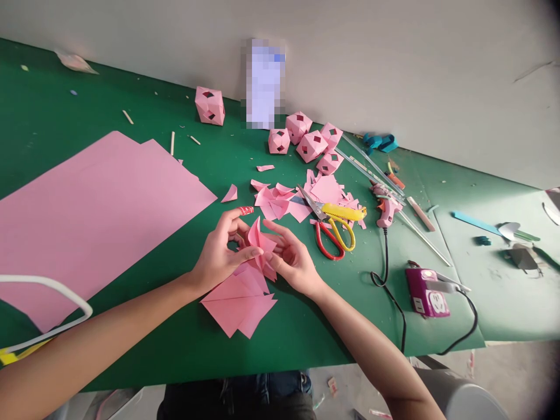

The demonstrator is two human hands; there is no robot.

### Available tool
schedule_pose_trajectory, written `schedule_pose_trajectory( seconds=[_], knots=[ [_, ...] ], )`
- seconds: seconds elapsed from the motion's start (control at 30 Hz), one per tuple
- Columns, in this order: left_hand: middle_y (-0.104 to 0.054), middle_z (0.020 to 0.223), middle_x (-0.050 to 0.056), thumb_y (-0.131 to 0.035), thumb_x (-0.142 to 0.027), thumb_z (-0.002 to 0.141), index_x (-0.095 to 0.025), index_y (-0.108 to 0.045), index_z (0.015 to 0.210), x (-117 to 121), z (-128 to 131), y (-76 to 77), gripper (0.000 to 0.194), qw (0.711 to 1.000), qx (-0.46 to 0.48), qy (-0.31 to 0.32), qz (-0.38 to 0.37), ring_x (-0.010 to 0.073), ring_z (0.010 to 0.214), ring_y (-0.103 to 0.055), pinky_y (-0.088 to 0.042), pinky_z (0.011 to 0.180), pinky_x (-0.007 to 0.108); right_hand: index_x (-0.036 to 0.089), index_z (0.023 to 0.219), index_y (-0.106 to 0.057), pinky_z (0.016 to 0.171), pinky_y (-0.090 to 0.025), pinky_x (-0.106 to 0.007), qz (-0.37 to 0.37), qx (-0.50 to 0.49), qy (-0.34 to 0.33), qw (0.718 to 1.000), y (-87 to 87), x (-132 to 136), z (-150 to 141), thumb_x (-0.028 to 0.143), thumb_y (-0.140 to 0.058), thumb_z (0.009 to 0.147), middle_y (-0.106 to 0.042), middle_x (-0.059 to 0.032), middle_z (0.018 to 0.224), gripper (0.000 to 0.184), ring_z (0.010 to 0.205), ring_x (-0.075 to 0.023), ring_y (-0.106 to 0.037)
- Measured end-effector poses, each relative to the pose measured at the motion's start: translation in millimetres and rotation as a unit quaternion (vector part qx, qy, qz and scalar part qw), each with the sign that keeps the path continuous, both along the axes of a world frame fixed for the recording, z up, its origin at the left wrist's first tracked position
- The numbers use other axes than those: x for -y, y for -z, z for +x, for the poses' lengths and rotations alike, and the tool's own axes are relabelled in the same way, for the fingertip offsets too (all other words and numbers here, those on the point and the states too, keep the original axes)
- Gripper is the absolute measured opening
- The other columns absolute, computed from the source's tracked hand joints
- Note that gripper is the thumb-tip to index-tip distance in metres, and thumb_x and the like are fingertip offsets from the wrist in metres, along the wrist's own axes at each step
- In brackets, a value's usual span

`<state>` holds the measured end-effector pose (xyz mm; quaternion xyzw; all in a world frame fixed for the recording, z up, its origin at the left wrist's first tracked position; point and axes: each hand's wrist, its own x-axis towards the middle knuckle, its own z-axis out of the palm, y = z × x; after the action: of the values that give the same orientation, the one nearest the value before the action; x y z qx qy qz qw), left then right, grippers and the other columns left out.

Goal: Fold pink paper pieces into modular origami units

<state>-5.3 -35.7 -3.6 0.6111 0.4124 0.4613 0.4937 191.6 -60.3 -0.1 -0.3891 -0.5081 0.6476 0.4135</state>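
Note:
Between my two hands is a folded piece of pink paper, its curled flap standing up. My left hand pinches it from the left with the thumb across its front; a red covering wraps one fingertip. From the right, my right hand grips the same piece between thumb and fingers. Just below my hands, several pink paper squares lie overlapped on the green table. Past my right hand rest scissors with one red and one yellow handle, and a yellow cutter touching them.
Large pink sheets cover the left side. Pink paper scraps lie ahead, with several folded pink paper balls behind. At right are a pink glue gun, its black cord and a purple power socket. A blurred panel leans on the wall.

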Motion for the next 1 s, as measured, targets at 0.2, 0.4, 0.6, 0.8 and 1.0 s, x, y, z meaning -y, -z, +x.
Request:
schedule_pose_trajectory(
  seconds=[0.2, 0.4, 0.6, 0.8, 1.0],
  knots=[
    [-0.065, 0.086, -0.002, -0.072, -0.035, 0.094, -0.022, -0.05, 0.134, 2.9, 1.2, -4.3, 0.047, 0.999, -0.031, -0.017, 0.015, 0.0116, 0.074, -0.064, -0.055, 0.067, 0.024, 0.029, 0.145, -0.052, 0.049, -0.047, -0.025, -0.012, 0.032, 0.037, 0.999, -4.6, -1.7, 0.6, 0.03, -0.067, 0.09, -0.074, -0.0067, 0.12, 0.058, 0.055, -0.0088, -0.056],
    [-0.066, 0.089, -0.001, -0.066, -0.028, 0.096, -0.022, -0.053, 0.133, 3.7, 0.7, -5.5, 0.04, 0.999, -0.035, -0.008, 0.024, 0.0113, 0.075, -0.065, -0.054, 0.065, 0.022, 0.027, 0.135, -0.059, 0.054, -0.053, -0.027, -0.015, 0.069, 0.075, 0.995, -4.6, -2.6, -0.1, 0.035, -0.073, 0.087, -0.073, -0.0034, 0.099, 0.051, 0.068, -0.0151, -0.064],
    [-0.067, 0.089, 0.0, -0.063, -0.024, 0.095, -0.021, -0.055, 0.128, 3.5, -0.4, -6.0, 0.034, 0.999, -0.037, -0.014, 0.035, 0.0116, 0.074, -0.065, -0.054, 0.064, 0.023, 0.025, 0.119, -0.068, 0.058, -0.056, -0.027, -0.031, 0.085, 0.122, 0.988, -4.0, -6.0, -0.1, 0.047, -0.08, 0.084, -0.074, -0.0047, 0.115, 0.043, 0.073, -0.0151, -0.066],
    [-0.071, 0.095, 0.003, -0.066, -0.026, 0.093, -0.021, -0.061, 0.126, 3.5, 0.0, -6.2, 0.034, 0.997, -0.077, -0.012, 0.004, 0.0158, 0.085, -0.071, -0.058, 0.07, 0.025, 0.024, 0.11, -0.072, 0.081, -0.06, -0.032, -0.024, 0.073, 0.132, 0.988, -2.6, -8.1, 0.2, 0.045, -0.082, 0.083, -0.076, -0.0041, 0.113, 0.035, 0.097, -0.0212, -0.07],
    [-0.077, 0.104, 0.006, -0.068, -0.035, 0.094, -0.02, -0.069, 0.112, 2.8, 2.0, -7.7, 0.023, 0.997, -0.076, -0.024, -0.016, 0.019, 0.09, -0.075, -0.062, 0.072, 0.027, 0.025, 0.116, -0.07, 0.071, -0.06, -0.03, -0.035, 0.063, 0.125, 0.99, -4.6, -6.2, 0.5, 0.049, -0.08, 0.086, -0.074, -0.0055, 0.116, 0.04, 0.089, -0.0196, -0.069]
  ],
)
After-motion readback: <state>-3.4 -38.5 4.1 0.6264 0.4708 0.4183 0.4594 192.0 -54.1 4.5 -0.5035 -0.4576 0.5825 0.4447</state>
